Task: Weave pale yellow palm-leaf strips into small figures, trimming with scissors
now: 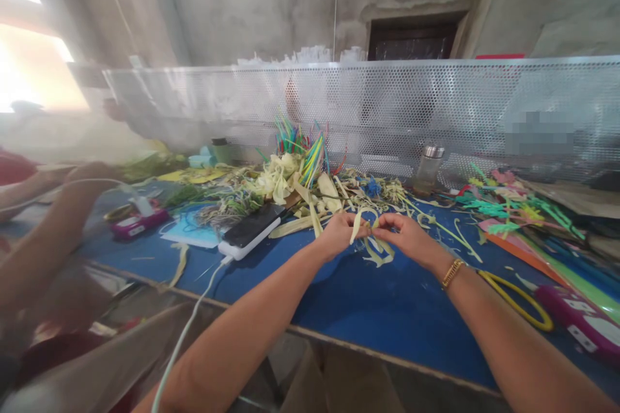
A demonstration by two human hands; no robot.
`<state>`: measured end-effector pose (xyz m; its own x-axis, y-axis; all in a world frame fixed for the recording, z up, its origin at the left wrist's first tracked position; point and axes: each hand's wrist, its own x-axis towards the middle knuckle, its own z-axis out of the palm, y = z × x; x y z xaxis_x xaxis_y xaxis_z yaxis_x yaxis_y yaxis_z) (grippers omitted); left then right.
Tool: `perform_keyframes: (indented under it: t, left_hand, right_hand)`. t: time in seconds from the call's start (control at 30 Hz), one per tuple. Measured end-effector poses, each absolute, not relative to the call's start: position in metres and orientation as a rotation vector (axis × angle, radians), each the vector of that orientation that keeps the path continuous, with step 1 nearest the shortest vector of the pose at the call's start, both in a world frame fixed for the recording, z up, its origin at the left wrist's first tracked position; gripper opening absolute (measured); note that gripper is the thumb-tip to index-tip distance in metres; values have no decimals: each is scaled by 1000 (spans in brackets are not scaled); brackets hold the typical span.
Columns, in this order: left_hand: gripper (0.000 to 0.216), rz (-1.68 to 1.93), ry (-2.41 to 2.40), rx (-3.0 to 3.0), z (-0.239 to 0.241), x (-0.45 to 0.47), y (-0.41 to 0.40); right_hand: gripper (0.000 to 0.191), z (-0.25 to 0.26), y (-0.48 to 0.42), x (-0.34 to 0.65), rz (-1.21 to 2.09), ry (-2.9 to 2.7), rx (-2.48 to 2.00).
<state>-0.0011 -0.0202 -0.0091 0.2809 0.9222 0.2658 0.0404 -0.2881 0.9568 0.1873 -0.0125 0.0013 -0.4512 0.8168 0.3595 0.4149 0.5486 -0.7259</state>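
Two bare forearms reach in from the near edge and meet over the middle of the blue table (387, 310). Between the hands lies a small bunch of pale yellow strips (376, 249). They are flat, narrow and ribbon-like, curling in loose loops, with their lower ends resting on the table just near of the fingers. One strip rises in a short arch between the two hands.

The left hand (339, 232) is turned knuckles up, its fingers folded in and its fingertips pinched on the left end of the bunch. The right hand (409, 239) faces it, thumb and fingers closed on the same strips from the right, so the two sets of fingertips almost touch. A gold bracelet (453, 273) sits on the right wrist. Both wrists are held a little above the table.

Just far of the hands is a heap of cream strips and leaf scraps (278, 184), with a bundle of coloured sticks (303, 145) standing up behind it. To the left lies a white-edged black block (249, 229), whose white cable (186, 329) runs off the near edge. A glass jar (429, 168) stands far right of the hands, and yellow-handled scissors (518, 297) lie near the right forearm. Another person's arm (48, 232) reaches in at far left. A perforated metal screen (387, 103) closes off the far side of the table.
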Motion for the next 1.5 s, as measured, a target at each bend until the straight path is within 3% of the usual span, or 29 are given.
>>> perform_keyframes:
  t: [0.37, 0.87, 1.17, 1.33, 1.5]
  left_hand:
    - [24, 989, 758, 1302, -8, -1, -17]
    - [33, 1008, 814, 1353, -14, 1, -13]
    - [26, 998, 820, 1295, -11, 1, -16]
    - [24, 1007, 743, 1233, -11, 0, -15]
    - [37, 1201, 671, 1300, -15, 3, -13]
  right_hand:
    - [30, 4, -19, 187, 1259, -1827, -860]
    - [18, -1, -18, 176, 857, -1827, -975]
    - [19, 0, -17, 178, 847, -1778, -971]
    - [26, 0, -17, 178, 1072, -1563, -966]
    - [34, 2, -22, 170, 1415, -1246, -892]
